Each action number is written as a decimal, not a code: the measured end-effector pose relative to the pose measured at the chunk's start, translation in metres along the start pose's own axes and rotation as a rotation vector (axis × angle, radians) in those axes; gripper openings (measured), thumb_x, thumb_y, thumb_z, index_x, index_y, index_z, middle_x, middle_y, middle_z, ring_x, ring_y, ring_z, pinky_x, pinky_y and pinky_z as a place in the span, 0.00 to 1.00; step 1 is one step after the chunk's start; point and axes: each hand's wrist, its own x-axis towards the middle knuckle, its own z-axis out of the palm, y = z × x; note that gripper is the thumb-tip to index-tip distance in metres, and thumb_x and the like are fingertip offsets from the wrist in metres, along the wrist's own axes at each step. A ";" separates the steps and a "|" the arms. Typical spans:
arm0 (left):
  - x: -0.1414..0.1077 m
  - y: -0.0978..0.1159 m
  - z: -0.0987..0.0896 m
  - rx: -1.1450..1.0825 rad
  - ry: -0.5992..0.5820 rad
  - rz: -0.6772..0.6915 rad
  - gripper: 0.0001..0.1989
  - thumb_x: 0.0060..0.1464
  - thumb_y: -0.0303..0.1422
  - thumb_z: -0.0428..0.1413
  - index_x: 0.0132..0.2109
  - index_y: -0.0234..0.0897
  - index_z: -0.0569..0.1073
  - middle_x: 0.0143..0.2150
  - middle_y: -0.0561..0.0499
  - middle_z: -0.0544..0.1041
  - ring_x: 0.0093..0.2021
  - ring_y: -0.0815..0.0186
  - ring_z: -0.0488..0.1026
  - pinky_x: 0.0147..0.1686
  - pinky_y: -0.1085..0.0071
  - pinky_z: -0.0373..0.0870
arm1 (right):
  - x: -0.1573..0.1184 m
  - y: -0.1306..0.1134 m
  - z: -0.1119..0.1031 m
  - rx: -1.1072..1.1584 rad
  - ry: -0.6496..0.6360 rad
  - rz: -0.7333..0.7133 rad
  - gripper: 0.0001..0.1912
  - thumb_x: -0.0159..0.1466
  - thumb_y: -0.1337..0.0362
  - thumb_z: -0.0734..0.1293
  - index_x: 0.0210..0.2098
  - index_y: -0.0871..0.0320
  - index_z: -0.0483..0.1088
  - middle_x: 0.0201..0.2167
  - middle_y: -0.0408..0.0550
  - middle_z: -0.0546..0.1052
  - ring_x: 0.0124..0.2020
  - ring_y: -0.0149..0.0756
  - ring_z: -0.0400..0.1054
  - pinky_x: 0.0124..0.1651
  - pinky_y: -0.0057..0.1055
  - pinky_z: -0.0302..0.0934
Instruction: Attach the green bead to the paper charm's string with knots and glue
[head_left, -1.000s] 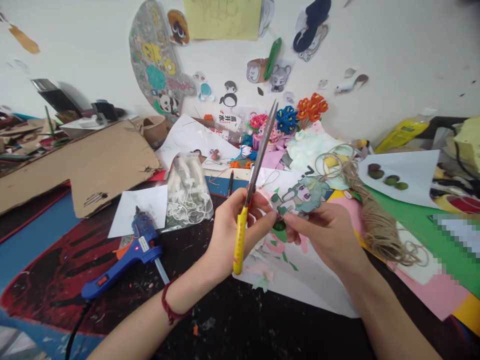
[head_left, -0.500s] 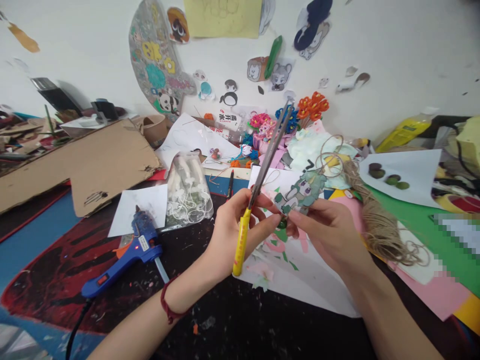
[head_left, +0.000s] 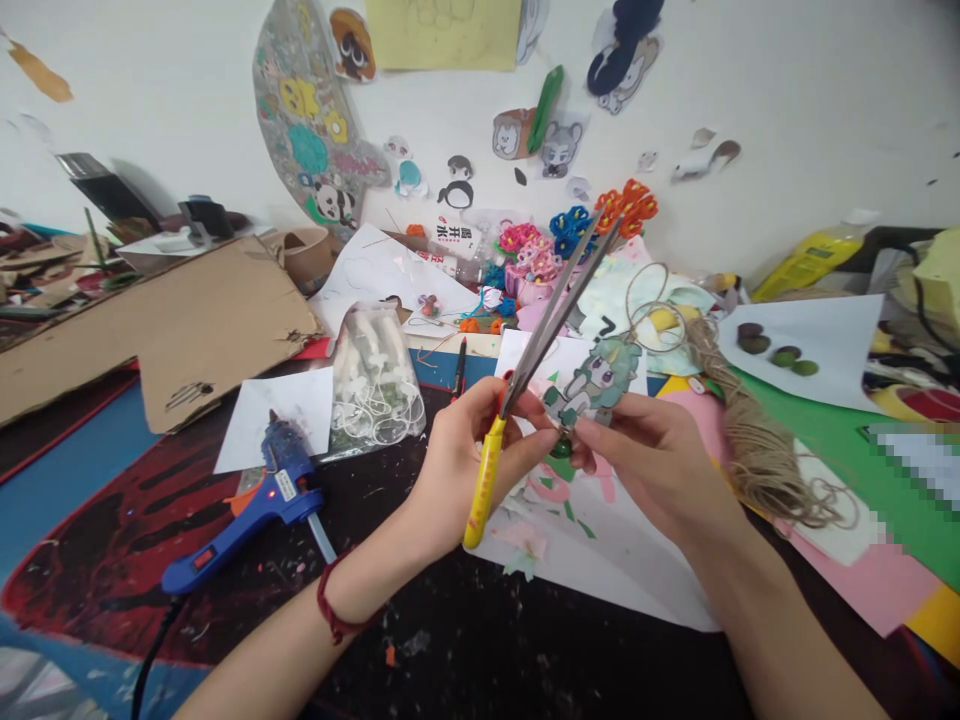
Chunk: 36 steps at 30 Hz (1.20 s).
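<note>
My left hand [head_left: 450, 475] is closed around a pair of yellow-handled scissors [head_left: 482, 490], whose long metal blades point up and away, a little apart. The tips of its thumb and finger also touch a small dark green bead [head_left: 561, 449]. My right hand [head_left: 656, 460] pinches the lower edge of a paper cartoon figure [head_left: 600, 378] with pale green hair. The bead sits just below the figure, between the two hands. Below them lies a white sheet [head_left: 637, 580] with pink and green paper scraps.
At left, a blue hot glue gun [head_left: 289, 475] lies with its nozzle on a small white paper. Beside it is a clear bag [head_left: 379, 385] of white strings. A twine bundle [head_left: 765, 450] lies at right. Cardboard [head_left: 217, 320] and crocheted flowers [head_left: 532, 255] are behind.
The scissors have tilted to the right, and their blades look wider apart. The cartoon figure has shifted slightly left; both hands stay close together.
</note>
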 end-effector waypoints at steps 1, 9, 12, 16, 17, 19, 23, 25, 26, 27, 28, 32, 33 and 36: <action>0.000 -0.001 0.000 -0.017 0.003 0.000 0.09 0.54 0.30 0.65 0.38 0.37 0.72 0.31 0.55 0.75 0.27 0.73 0.68 0.26 0.76 0.65 | 0.000 0.000 0.000 -0.001 0.000 0.007 0.06 0.61 0.61 0.75 0.30 0.55 0.78 0.23 0.41 0.77 0.25 0.28 0.70 0.29 0.26 0.66; -0.001 -0.006 -0.003 -0.041 0.019 -0.022 0.08 0.56 0.33 0.65 0.39 0.39 0.73 0.32 0.55 0.71 0.25 0.74 0.59 0.24 0.75 0.59 | 0.002 -0.002 0.000 0.008 0.028 0.058 0.07 0.61 0.60 0.75 0.30 0.57 0.79 0.23 0.42 0.76 0.25 0.28 0.69 0.29 0.25 0.66; 0.001 -0.004 -0.003 -0.080 0.029 -0.031 0.09 0.53 0.32 0.65 0.37 0.38 0.71 0.31 0.55 0.69 0.26 0.74 0.59 0.26 0.75 0.60 | 0.002 -0.005 0.002 0.050 0.031 0.053 0.06 0.60 0.61 0.75 0.31 0.56 0.80 0.23 0.42 0.76 0.25 0.27 0.68 0.28 0.24 0.65; 0.006 -0.002 -0.003 -0.158 0.022 -0.096 0.13 0.48 0.33 0.66 0.35 0.37 0.69 0.30 0.55 0.67 0.30 0.70 0.64 0.32 0.73 0.66 | 0.001 -0.005 0.002 0.088 -0.016 0.055 0.06 0.58 0.64 0.77 0.36 0.53 0.81 0.29 0.42 0.79 0.29 0.28 0.70 0.31 0.24 0.67; 0.007 -0.002 -0.003 -0.190 0.011 -0.119 0.14 0.47 0.33 0.67 0.35 0.37 0.69 0.31 0.55 0.68 0.32 0.69 0.66 0.34 0.72 0.68 | 0.001 -0.004 0.002 0.084 -0.032 0.051 0.07 0.58 0.65 0.77 0.38 0.52 0.81 0.32 0.43 0.80 0.30 0.28 0.70 0.32 0.25 0.67; 0.008 -0.003 -0.003 -0.264 -0.013 -0.168 0.16 0.45 0.34 0.67 0.37 0.36 0.68 0.34 0.52 0.71 0.34 0.68 0.68 0.37 0.70 0.70 | 0.000 -0.002 0.002 0.066 -0.048 0.039 0.06 0.60 0.66 0.76 0.38 0.52 0.81 0.32 0.42 0.80 0.30 0.28 0.69 0.32 0.24 0.67; 0.009 -0.006 -0.003 -0.318 -0.061 -0.232 0.19 0.44 0.36 0.68 0.39 0.35 0.70 0.35 0.49 0.75 0.34 0.67 0.71 0.31 0.73 0.68 | -0.002 -0.002 0.002 0.076 -0.055 0.012 0.08 0.61 0.67 0.75 0.39 0.50 0.82 0.32 0.42 0.79 0.30 0.27 0.69 0.33 0.24 0.66; 0.009 -0.005 -0.003 -0.308 -0.090 -0.210 0.19 0.46 0.38 0.68 0.41 0.34 0.72 0.37 0.47 0.77 0.35 0.65 0.73 0.32 0.72 0.70 | -0.002 -0.004 0.003 0.112 -0.110 0.007 0.12 0.60 0.66 0.76 0.44 0.50 0.81 0.36 0.43 0.80 0.33 0.29 0.70 0.36 0.25 0.67; 0.009 -0.004 -0.002 -0.303 -0.092 -0.188 0.19 0.46 0.38 0.68 0.41 0.34 0.73 0.38 0.46 0.78 0.37 0.63 0.75 0.34 0.70 0.72 | -0.002 -0.006 0.003 0.126 -0.146 0.009 0.15 0.59 0.65 0.76 0.46 0.50 0.80 0.38 0.44 0.80 0.35 0.30 0.70 0.39 0.27 0.68; 0.009 -0.002 -0.002 -0.297 -0.085 -0.165 0.19 0.46 0.38 0.69 0.42 0.34 0.74 0.39 0.46 0.79 0.39 0.61 0.76 0.38 0.68 0.74 | -0.002 -0.007 0.003 0.132 -0.170 0.010 0.16 0.59 0.63 0.77 0.47 0.50 0.80 0.40 0.45 0.80 0.37 0.32 0.71 0.41 0.29 0.69; 0.008 -0.001 -0.001 -0.293 -0.072 -0.144 0.19 0.45 0.37 0.69 0.42 0.34 0.74 0.41 0.45 0.80 0.42 0.59 0.77 0.42 0.65 0.75 | -0.002 -0.008 0.003 0.127 -0.175 0.011 0.15 0.59 0.61 0.76 0.46 0.51 0.80 0.40 0.46 0.79 0.37 0.33 0.71 0.42 0.30 0.69; 0.007 0.000 0.003 -0.315 -0.077 -0.132 0.20 0.45 0.37 0.70 0.43 0.34 0.74 0.40 0.45 0.81 0.41 0.58 0.79 0.44 0.63 0.77 | -0.001 -0.006 0.001 0.039 -0.062 0.023 0.06 0.63 0.59 0.73 0.36 0.54 0.79 0.31 0.44 0.76 0.31 0.31 0.69 0.35 0.29 0.66; 0.007 0.000 0.004 -0.322 -0.093 -0.146 0.19 0.46 0.37 0.70 0.43 0.34 0.74 0.39 0.46 0.81 0.40 0.59 0.79 0.42 0.63 0.77 | -0.001 -0.005 0.000 0.023 -0.055 0.021 0.06 0.64 0.59 0.73 0.34 0.55 0.78 0.28 0.43 0.75 0.29 0.30 0.68 0.33 0.28 0.65; 0.006 0.000 0.006 -0.337 -0.121 -0.194 0.20 0.45 0.37 0.70 0.43 0.34 0.75 0.40 0.45 0.81 0.40 0.58 0.80 0.42 0.63 0.77 | -0.001 -0.005 0.001 0.013 -0.100 0.008 0.08 0.64 0.59 0.72 0.31 0.55 0.76 0.24 0.42 0.71 0.28 0.31 0.66 0.31 0.29 0.64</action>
